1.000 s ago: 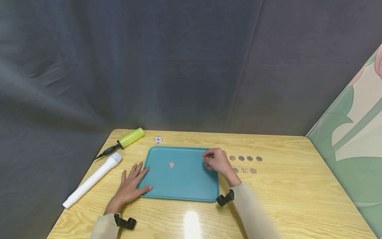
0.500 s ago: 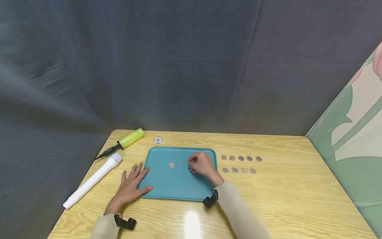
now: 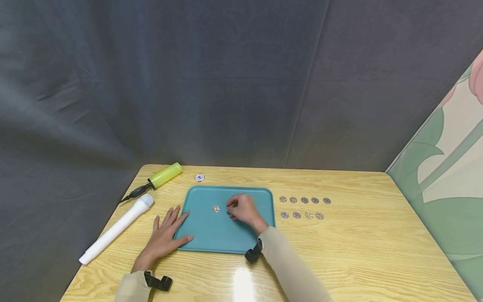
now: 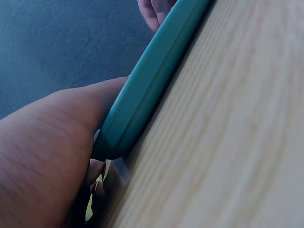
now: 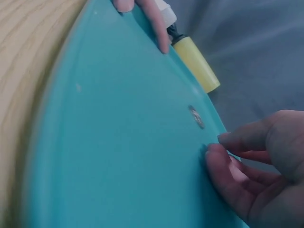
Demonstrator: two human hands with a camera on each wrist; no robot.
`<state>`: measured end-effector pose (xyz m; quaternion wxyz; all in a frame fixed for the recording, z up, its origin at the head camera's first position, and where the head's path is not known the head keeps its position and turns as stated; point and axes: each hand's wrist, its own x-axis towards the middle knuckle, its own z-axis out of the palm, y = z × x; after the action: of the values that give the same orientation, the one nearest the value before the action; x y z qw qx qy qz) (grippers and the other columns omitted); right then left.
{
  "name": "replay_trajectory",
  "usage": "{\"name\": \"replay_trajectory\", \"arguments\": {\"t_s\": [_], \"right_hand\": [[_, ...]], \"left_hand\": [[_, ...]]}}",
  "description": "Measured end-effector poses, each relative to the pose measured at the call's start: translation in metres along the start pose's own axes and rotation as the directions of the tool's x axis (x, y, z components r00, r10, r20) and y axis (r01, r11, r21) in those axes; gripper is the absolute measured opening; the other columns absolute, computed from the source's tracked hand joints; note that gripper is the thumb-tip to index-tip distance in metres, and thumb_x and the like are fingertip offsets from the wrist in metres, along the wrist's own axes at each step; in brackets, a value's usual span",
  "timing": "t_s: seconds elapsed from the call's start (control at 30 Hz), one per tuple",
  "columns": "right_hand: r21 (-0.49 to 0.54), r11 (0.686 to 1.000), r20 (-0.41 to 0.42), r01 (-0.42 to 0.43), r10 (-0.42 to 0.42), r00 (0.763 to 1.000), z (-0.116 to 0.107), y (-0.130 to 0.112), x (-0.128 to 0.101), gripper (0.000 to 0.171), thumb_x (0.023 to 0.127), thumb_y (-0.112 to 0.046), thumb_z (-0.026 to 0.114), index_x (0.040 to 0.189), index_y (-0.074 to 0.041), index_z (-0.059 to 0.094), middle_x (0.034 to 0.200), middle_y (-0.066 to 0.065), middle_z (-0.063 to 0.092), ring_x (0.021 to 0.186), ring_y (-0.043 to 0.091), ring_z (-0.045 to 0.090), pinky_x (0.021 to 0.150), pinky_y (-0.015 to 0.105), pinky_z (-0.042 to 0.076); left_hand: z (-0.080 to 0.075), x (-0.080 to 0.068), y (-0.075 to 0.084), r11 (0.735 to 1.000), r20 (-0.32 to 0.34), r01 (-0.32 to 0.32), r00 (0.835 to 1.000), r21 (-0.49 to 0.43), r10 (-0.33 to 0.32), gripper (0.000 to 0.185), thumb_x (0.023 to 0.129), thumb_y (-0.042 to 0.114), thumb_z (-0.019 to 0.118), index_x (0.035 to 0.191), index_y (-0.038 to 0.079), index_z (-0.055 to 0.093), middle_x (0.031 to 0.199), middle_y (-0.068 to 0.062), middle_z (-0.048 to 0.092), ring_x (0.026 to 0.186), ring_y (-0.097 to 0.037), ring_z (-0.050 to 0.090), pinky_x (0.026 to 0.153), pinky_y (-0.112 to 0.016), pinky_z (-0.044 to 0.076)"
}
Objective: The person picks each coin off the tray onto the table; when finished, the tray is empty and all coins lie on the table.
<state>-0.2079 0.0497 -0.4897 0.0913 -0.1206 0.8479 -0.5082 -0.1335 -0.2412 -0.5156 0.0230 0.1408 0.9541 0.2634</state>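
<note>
Meanwhile the right hand point(image 3: 243, 208) hovers over the teal tray point(image 3: 211, 235), fingers curled together near a coin point(image 3: 216, 208), left hand point(image 3: 166, 235) flat.

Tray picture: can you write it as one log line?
left hand: flat on tray edge | right hand: over tray, fingers curled, beside coin | coin rows: on table

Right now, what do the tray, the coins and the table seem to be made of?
Tray: likely plastic, matte teal, with a rounded moulded rim.
Coins: probably metal, silvery and glinting.
Table: wood or wood-look laminate, pale grain under a glossy finish that reflects light.
</note>
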Motion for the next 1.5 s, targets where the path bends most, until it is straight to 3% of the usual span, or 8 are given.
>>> {"name": "replay_trajectory", "arguments": {"t_s": [0.4, 0.63, 0.77, 0.87, 1.0, 1.17, 1.5], "right_hand": [[-0.087, 0.996, 0.014, 0.038, -0.036, 0.999, 0.016, -0.007, 0.008, 0.013, 0.087, -0.001, 0.073, 0.099, 0.0, 0.074, 0.086, 0.012, 0.072, 0.054, 0.006, 0.063, 0.048, 0.02, 0.053], [-0.169, 0.983, 0.008, 0.077, -0.077, 0.997, 0.027, -0.011, 0.013, 0.024, 0.085, -0.012, 0.079, 0.107, -0.002, 0.075, 0.103, 0.014, 0.074, 0.053, 0.009, 0.065, 0.049, 0.021, 0.053], [-0.281, 0.952, -0.006, 0.124, -0.131, 0.991, 0.033, -0.012, 0.016, 0.028, 0.083, -0.017, 0.082, 0.107, -0.004, 0.076, 0.105, 0.01, 0.076, 0.079, 0.016, 0.073, 0.069, 0.027, 0.059], [-0.351, 0.924, -0.027, 0.15, -0.17, 0.985, 0.037, -0.012, 0.016, 0.025, 0.083, -0.017, 0.082, 0.105, -0.006, 0.078, 0.102, 0.007, 0.077, 0.097, 0.02, 0.071, 0.084, 0.032, 0.058], [-0.377, 0.912, -0.049, 0.163, -0.195, 0.98, 0.04, -0.012, 0.013, 0.019, 0.084, -0.015, 0.081, 0.101, -0.007, 0.078, 0.1, 0.007, 0.076, 0.097, 0.021, 0.071, 0.084, 0.032, 0.058], [-0.392, 0.906, -0.053, 0.163, -0.199, 0.979, 0.042, -0.015, 0.011, 0.013, 0.086, -0.012, 0.079, 0.099, -0.01, 0.079, 0.1, 0.005, 0.077, 0.096, 0.02, 0.072, 0.083, 0.032, 0.058], [-0.396, 0.911, -0.004, 0.115, -0.127, 0.992, 0.04, -0.022, 0.013, 0.019, 0.089, -0.009, 0.075, 0.107, -0.01, 0.078, 0.104, 0.006, 0.077, 0.097, 0.02, 0.072, 0.083, 0.033, 0.059]], "left_hand": [[0.002, 0.001, -0.002, 1.0, -0.002, -0.002, 1.0, 0.02, 0.002, 0.083, 0.088, 0.051, 0.069, 0.157, 0.018, 0.037, 0.167, -0.02, 0.019, 0.154, -0.048, 0.012, 0.114, -0.075, 0.0], [0.001, 0.0, -0.002, 0.999, -0.004, 0.008, 1.0, 0.031, -0.008, 0.083, 0.088, 0.051, 0.069, 0.157, 0.017, 0.038, 0.167, -0.021, 0.02, 0.154, -0.048, 0.013, 0.114, -0.075, 0.0], [0.001, 0.0, -0.002, 0.999, -0.001, 0.01, 1.0, 0.034, -0.01, 0.083, 0.088, 0.051, 0.069, 0.157, 0.017, 0.038, 0.167, -0.021, 0.02, 0.154, -0.048, 0.013, 0.115, -0.074, 0.0], [0.002, 0.0, -0.002, 0.999, -0.001, 0.007, 1.0, 0.034, -0.007, 0.083, 0.088, 0.051, 0.069, 0.157, 0.017, 0.038, 0.167, -0.021, 0.02, 0.154, -0.048, 0.013, 0.115, -0.074, 0.0], [0.002, 0.0, -0.002, 0.999, -0.004, 0.003, 1.0, 0.037, -0.003, 0.083, 0.088, 0.051, 0.069, 0.156, 0.017, 0.038, 0.167, -0.021, 0.02, 0.154, -0.048, 0.014, 0.114, -0.074, 0.001], [0.001, 0.0, -0.002, 0.999, -0.006, 0.001, 1.0, 0.033, -0.001, 0.082, 0.088, 0.05, 0.069, 0.156, 0.016, 0.038, 0.166, -0.022, 0.021, 0.154, -0.049, 0.014, 0.114, -0.074, 0.001], [0.0, 0.0, 0.0, 1.0, -0.005, 0.002, 1.0, 0.018, -0.002, 0.082, 0.088, 0.049, 0.069, 0.156, 0.015, 0.038, 0.167, -0.022, 0.021, 0.154, -0.049, 0.014, 0.114, -0.074, 0.0]]}}
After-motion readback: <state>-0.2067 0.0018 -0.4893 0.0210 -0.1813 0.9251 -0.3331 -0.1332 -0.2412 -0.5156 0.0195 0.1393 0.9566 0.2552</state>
